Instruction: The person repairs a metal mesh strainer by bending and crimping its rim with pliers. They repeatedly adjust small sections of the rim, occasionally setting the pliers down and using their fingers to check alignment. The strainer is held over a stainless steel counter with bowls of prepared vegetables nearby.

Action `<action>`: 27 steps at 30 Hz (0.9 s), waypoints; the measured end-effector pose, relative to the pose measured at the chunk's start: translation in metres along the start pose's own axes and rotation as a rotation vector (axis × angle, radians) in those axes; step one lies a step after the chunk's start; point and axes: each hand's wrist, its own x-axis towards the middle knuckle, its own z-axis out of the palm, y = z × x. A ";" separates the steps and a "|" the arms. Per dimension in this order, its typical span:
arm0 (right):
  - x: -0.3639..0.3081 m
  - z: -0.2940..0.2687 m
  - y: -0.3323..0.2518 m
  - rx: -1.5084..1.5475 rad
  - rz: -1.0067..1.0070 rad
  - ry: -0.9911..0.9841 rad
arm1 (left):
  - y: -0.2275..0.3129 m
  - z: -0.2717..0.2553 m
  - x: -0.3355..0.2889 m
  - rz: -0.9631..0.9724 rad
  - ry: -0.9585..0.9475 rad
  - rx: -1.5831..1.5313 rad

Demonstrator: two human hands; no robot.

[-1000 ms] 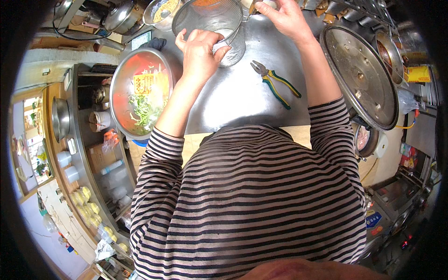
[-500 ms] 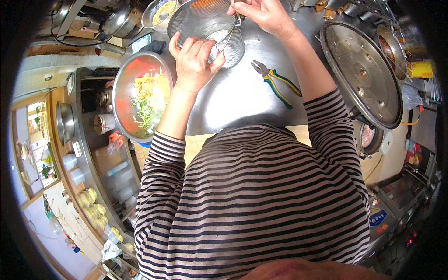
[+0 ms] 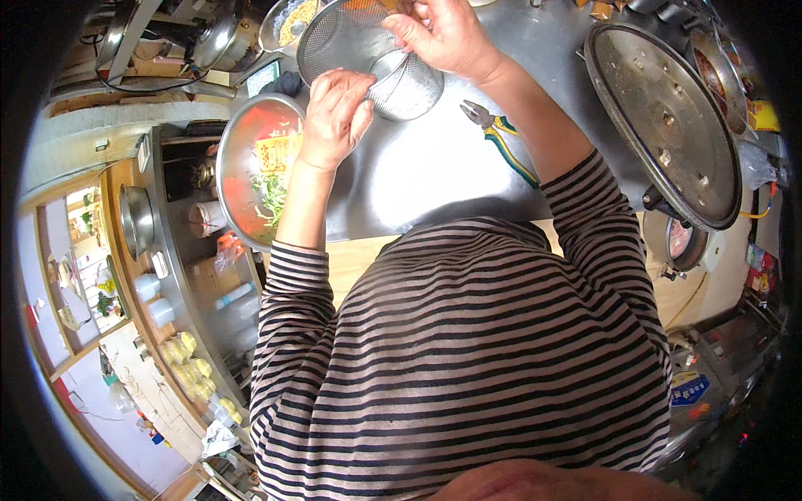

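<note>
A deep wire-mesh strainer (image 3: 415, 93) is tipped on its side at the top middle, over the steel table. My left hand (image 3: 336, 117) is closed on its near rim, thumb and fingers pinching the edge wire. At the other side my right hand (image 3: 451, 40) grips the strainer where a bent wire meets the rim; its fingertips are partly hidden. Close to my right forearm, pliers (image 3: 499, 138) with green and yellow handles lie on the table, jaws pointing away from me.
A large steel bowl (image 3: 230, 179) with shredded vegetables stands at the left. Behind it is a smaller bowl (image 3: 269, 32) of pale yellow food. A big round lid (image 3: 643, 100) leans at the right, above a pan (image 3: 697, 248). The table's steel top (image 3: 401, 179) reaches my waist.
My right hand has come left and nearer along the strainer's rim, toward my left hand. My left fingers have drawn tighter on the edge. The whole view has shifted slightly.
</note>
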 end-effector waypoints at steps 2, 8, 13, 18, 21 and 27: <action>0.000 0.004 0.003 -0.180 -0.149 0.041 | 0.002 0.000 -0.004 -0.019 0.008 -0.009; -0.012 0.004 0.012 -0.076 0.146 -0.173 | 0.005 0.001 -0.002 -0.083 0.042 -0.067; -0.030 -0.010 0.019 -0.052 0.174 -0.342 | 0.005 0.004 -0.012 -0.211 0.090 -0.103; -0.043 -0.003 0.025 0.123 0.244 -0.282 | 0.008 0.011 -0.018 -0.237 0.170 -0.137; -0.046 -0.001 0.033 -0.017 -0.041 -0.212 | 0.010 0.008 -0.013 -0.136 0.207 -0.174; -0.056 0.007 0.042 -0.271 -0.094 -0.182 | 0.021 0.009 -0.025 -0.157 0.290 -0.137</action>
